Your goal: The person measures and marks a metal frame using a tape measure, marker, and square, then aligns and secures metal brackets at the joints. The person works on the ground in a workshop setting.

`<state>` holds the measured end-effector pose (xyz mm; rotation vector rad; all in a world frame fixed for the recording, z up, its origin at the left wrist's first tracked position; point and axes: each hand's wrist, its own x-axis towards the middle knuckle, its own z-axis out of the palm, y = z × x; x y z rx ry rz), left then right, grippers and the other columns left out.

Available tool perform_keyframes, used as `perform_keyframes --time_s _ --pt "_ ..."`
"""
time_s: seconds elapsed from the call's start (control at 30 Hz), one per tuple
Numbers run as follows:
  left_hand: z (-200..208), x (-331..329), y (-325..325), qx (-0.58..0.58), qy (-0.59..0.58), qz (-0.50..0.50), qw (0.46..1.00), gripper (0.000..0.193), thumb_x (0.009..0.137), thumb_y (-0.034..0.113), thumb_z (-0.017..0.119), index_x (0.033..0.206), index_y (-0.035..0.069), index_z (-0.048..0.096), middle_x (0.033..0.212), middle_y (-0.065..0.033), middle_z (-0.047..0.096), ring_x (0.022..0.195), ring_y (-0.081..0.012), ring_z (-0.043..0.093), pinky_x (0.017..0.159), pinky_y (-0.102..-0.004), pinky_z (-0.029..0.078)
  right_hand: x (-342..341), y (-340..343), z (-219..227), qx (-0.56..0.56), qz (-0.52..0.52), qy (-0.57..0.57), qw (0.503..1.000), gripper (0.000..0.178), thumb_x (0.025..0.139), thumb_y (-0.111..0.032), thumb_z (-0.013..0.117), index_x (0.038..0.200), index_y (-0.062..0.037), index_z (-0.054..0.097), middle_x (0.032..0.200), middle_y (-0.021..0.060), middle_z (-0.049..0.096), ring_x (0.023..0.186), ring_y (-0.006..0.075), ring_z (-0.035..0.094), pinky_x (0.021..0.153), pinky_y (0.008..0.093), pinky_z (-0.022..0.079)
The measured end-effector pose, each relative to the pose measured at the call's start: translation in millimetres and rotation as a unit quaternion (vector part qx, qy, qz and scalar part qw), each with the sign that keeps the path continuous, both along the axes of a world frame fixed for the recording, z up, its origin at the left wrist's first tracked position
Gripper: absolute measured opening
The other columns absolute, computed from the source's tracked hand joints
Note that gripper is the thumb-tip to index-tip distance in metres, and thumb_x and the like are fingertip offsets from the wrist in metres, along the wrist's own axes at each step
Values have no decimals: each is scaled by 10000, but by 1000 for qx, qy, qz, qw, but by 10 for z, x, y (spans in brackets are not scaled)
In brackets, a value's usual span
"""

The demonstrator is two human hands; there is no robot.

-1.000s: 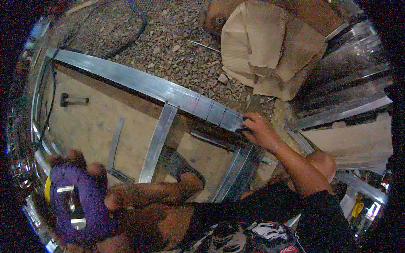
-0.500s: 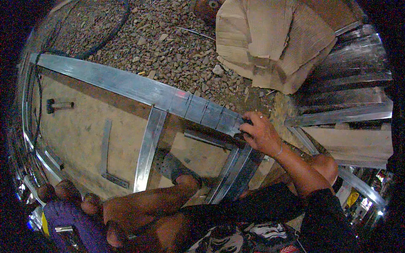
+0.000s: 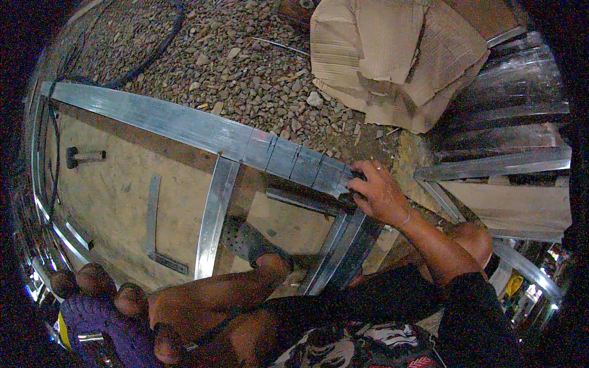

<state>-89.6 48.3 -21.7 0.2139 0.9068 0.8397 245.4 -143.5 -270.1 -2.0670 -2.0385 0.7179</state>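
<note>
My right hand (image 3: pixel 381 195) is closed at the right end of a flat, shiny metal bar (image 3: pixel 202 130), with fingers bent over its end. Something small and dark shows under the fingertips. Several dark lines cross the bar left of this hand. At the lower left, close up, my left hand (image 3: pixel 107 319) wears a purple fingerless glove. Its fingers look curled. Beside it are a small shiny metal piece and a yellow edge; what it holds is hidden. A metal crosspiece (image 3: pixel 216 214) meets the bar's lower edge, and a second pair of metal bars (image 3: pixel 340 251) runs down below my right hand.
A hammer (image 3: pixel 86 156) and a metal square (image 3: pixel 154 214) lie on the brownish ground inside the frame. My foot in a grey clog (image 3: pixel 242 238) stands by the crosspiece. Beyond are gravel (image 3: pixel 245 73), a black cable (image 3: pixel 161 52), cardboard (image 3: pixel 392 55) and stacked metal profiles (image 3: pixel 509 98).
The view has shifted slightly, so the scene sits a little more to the left. My right hand stays at the bar's end.
</note>
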Motion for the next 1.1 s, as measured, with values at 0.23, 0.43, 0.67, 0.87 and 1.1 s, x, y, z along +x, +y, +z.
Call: perform_keyframes --time_s 0.23,0.43,0.67,0.87,1.1 --pt "7 1 -6 3 -3 -4 1000 582 910 438 639 1356 88 507 1384 -223 458 1296 -469 412 851 -592 499 -19 25 37 -10 -5 5 1000 354 690 -49 759 1021 -80 636 1256 207 536 1128 410 534 947 483 461" --pt "16 -14 0 8 -11 -5 1000 582 907 435 643 1357 92 509 1386 -224 458 1296 -466 413 855 -595 502 -27 27 40 -17 -5 -3 1000 367 684 -43 762 1025 -82 633 1256 211 534 1136 421 533 960 486 459" --pt "33 -24 -13 12 -9 -9 1000 581 904 432 646 1359 96 512 1389 -225 458 1295 -464 413 858 -597 506 -17 3 9 -6 -3 -5 1000 350 693 -35 756 1016 -86 634 1252 212 535 1133 420 538 953 484 463" --pt "66 -27 -12 17 -12 -9 1000 581 902 429 649 1360 99 514 1391 -225 458 1295 -461 414 861 -599 509 -19 24 37 -5 -5 4 1000 319 698 -40 753 992 -74 631 1222 203 545 1103 408 544 929 476 471" --pt "94 -1 -56 15 -6 -16 1000 580 899 425 653 1361 103 516 1394 -226 458 1295 -459 414 865 -602 513 -8 6 -9 -16 -5 -2 1000 321 722 -118 755 1013 -88 624 1239 205 516 1125 427 517 948 505 479"
